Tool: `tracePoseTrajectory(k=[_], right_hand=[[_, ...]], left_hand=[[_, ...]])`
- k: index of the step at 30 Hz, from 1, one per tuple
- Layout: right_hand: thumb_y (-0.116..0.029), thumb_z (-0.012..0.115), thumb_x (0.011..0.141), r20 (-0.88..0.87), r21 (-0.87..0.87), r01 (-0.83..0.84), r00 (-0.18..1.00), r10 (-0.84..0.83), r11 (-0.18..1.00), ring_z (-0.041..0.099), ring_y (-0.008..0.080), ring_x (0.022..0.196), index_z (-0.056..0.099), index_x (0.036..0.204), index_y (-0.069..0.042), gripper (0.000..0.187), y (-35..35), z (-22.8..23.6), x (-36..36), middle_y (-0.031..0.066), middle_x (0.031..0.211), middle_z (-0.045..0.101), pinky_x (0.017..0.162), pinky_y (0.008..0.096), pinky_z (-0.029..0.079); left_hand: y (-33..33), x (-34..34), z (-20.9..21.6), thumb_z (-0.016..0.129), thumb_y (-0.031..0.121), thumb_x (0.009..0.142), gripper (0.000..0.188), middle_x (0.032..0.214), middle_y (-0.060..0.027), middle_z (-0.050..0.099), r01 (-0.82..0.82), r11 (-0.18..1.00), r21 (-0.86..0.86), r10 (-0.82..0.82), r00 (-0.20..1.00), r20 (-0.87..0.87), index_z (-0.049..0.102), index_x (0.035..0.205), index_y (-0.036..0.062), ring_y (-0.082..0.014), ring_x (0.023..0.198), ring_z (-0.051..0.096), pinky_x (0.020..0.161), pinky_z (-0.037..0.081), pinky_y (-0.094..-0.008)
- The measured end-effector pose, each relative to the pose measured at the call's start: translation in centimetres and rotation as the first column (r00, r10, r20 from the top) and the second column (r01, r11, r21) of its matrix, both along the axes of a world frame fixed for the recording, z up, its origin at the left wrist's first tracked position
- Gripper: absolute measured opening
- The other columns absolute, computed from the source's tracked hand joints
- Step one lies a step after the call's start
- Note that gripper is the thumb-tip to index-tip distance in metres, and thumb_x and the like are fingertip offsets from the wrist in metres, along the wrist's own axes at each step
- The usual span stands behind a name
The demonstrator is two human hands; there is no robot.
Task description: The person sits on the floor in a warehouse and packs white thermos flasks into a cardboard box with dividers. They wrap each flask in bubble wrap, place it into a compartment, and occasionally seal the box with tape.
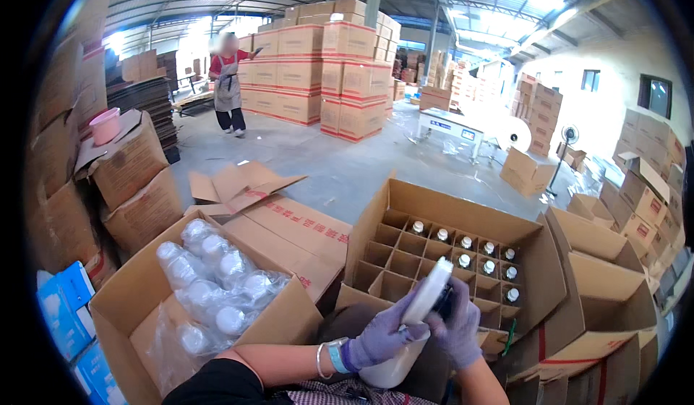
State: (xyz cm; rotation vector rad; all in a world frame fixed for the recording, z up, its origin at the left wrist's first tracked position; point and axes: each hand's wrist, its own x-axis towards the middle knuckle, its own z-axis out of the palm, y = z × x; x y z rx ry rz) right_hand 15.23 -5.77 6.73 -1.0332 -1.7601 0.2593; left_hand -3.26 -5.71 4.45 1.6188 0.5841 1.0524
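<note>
My left hand (pixel 383 336), in a lilac knit glove, is closed round a white bottle-like piece (pixel 428 293) with a narrow tip, held tilted above my lap. My right hand (pixel 457 325), gloved the same, is closed close against it. Something dark shows at my right fingers, mostly hidden. Below both hands a rounded white container (pixel 396 367) rests at my lap; whether it joins the piece above is unclear. Just beyond stands an open divided carton (pixel 369 231), with several dark, white-capped bottles (pixel 465 243) in its far and right cells. Other cells hold nothing visible.
At the left, an open carton (pixel 119 318) holds several white-capped containers (pixel 210 289) in clear plastic. A flattened carton (pixel 289 235) lies between. Open cartons (pixel 607 296) crowd the right side. Farther off are stacked boxes (pixel 289 65), a standing fan (pixel 570 136) and a person in an apron (pixel 228 87).
</note>
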Motion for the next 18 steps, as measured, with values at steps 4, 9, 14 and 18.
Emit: tracePoseTrajectory(k=[4,9,14,18], right_hand=[[-0.026,0.069,0.087,-0.406,-0.343,-0.153,0.914,0.001,0.927,0.070,0.0304,0.080,0.055,0.123,0.001,0.047,1.5,-2.6,1.0,0.0166,0.089,0.069,0.074,0.0400,0.057],[-0.016,0.080,0.077,0.084,0.076,0.087,0.992,-0.093,0.993,0.063,0.0413,0.103,0.044,0.138,0.001,0.073,-1.1,-0.9,0.1,0.0265,0.125,0.058,0.083,0.0421,0.055],[-0.030,0.059,0.090,-0.252,-0.522,-0.248,0.959,0.130,0.816,0.066,0.0290,0.096,0.052,0.132,0.000,0.052,1.5,-3.7,2.8,0.0182,0.112,0.065,0.079,0.0372,0.056],[-0.022,0.065,0.090,-0.385,-0.500,-0.084,0.913,-0.134,0.862,0.065,0.0278,0.107,0.062,0.122,-0.001,0.038,-0.5,-3.6,5.0,0.0176,0.119,0.065,0.090,0.0366,0.053]], left_hand=[[0.1,1.4,-0.1,0.068,0.018,0.092,0.074,0.156,-0.0247,0.034,-0.167,0.881,0.442,0.202,0.979,-0.032,0.031,0.154,0.0021,-0.0357,0.143,0.039,0.115,0.035,-0.0419],[-0.4,0.8,-1.3,0.065,0.020,0.095,0.070,0.145,-0.0179,0.049,0.015,0.996,-0.085,-0.014,1.000,0.014,0.032,0.153,0.0002,-0.0215,0.132,0.049,0.110,0.039,-0.0349],[-0.1,0.9,-0.7,0.072,0.016,0.084,0.073,0.156,-0.0285,0.033,-0.081,0.710,0.699,0.371,0.887,-0.275,0.041,0.148,-0.0003,-0.0441,0.143,0.035,0.114,0.038,-0.0454],[0.8,-2.0,-0.5,0.076,0.022,0.083,0.067,0.145,-0.0219,0.050,0.075,0.813,0.577,0.192,0.901,-0.388,0.051,0.142,0.0048,-0.0397,0.135,0.048,0.109,0.043,-0.0438]])
